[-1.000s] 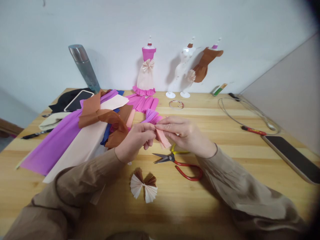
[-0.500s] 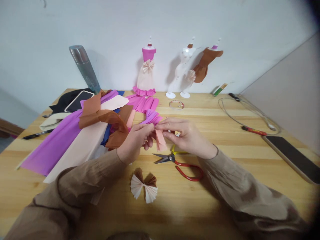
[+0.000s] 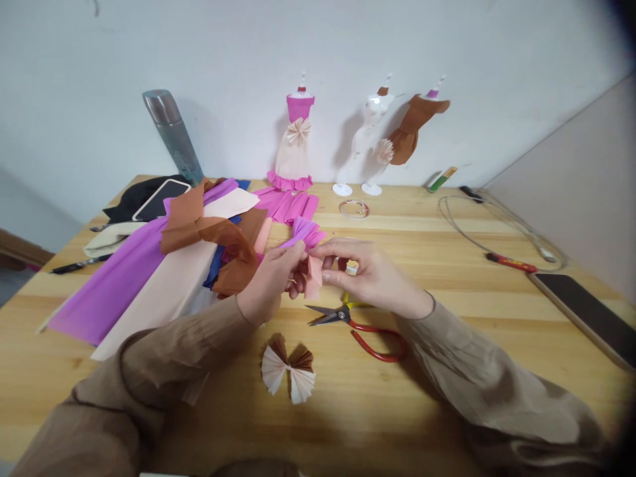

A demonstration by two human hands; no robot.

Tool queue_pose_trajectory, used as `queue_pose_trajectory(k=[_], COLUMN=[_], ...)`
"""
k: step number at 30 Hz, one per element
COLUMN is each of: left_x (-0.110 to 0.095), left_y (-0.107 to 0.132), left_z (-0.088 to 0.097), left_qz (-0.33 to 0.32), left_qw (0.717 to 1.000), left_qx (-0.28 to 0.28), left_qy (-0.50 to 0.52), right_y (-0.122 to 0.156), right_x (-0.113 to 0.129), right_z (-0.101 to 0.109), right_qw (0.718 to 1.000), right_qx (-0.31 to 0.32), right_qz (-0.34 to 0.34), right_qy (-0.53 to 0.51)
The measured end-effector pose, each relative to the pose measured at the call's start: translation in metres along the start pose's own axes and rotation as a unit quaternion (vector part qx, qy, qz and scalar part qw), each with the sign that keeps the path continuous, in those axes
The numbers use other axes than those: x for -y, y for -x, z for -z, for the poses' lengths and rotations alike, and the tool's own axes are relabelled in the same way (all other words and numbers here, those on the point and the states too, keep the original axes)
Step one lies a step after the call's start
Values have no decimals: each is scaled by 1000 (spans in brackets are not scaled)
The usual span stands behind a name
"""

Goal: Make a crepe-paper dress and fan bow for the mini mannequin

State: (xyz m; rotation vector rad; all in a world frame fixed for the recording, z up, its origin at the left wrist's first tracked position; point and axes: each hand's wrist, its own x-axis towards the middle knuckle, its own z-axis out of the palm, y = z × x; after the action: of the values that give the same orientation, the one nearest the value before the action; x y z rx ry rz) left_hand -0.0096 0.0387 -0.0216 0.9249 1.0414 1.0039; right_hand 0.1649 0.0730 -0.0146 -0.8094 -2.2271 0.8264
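My left hand point(image 3: 268, 281) and my right hand point(image 3: 370, 275) meet above the middle of the wooden table point(image 3: 447, 371). Both pinch a small pleated piece of pink and purple crepe paper point(image 3: 313, 275); its pink end hangs down between my fingers. Just below my right hand lie red-handled scissors point(image 3: 358, 324), blades pointing left. A finished brown and cream paper bow point(image 3: 289, 368) rests on the table nearer to me.
Sheets of purple, cream, brown and blue paper point(image 3: 163, 271) spread at the left. Three small mannequins point(image 3: 298, 139) stand against the wall, two dressed. A metal flask point(image 3: 173, 136), a phone point(image 3: 586, 311), a cable point(image 3: 491, 222) and a pen point(image 3: 74, 265) also lie about.
My fingers have gathered the pink paper tighter, so its hanging end looks shorter and sits slightly more to the left. Both hands stay in about the same spot.
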Motion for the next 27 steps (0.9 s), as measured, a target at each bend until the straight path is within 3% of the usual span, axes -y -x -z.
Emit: queue_pose_trajectory(k=[7, 16, 22, 27], left_x=[-1, 1, -2, -1], left_y=[0, 2, 4, 4], left_z=[-1, -3, -4, -5], left_qz=[-2, -5, -42, -64], left_qw=[999, 993, 991, 989], left_qx=[-20, -9, 23, 39], left_qy=[-34, -114, -128, -130], right_y=[1, 0, -3, -5], right_x=[0, -8, -3, 0], right_z=[-6, -12, -11, -8], right_qw=[999, 983, 963, 950], right_qx=[-18, -62, -88, -99], right_qz=[18, -95, -173, -192], right_qy=[35, -141, -188, -227])
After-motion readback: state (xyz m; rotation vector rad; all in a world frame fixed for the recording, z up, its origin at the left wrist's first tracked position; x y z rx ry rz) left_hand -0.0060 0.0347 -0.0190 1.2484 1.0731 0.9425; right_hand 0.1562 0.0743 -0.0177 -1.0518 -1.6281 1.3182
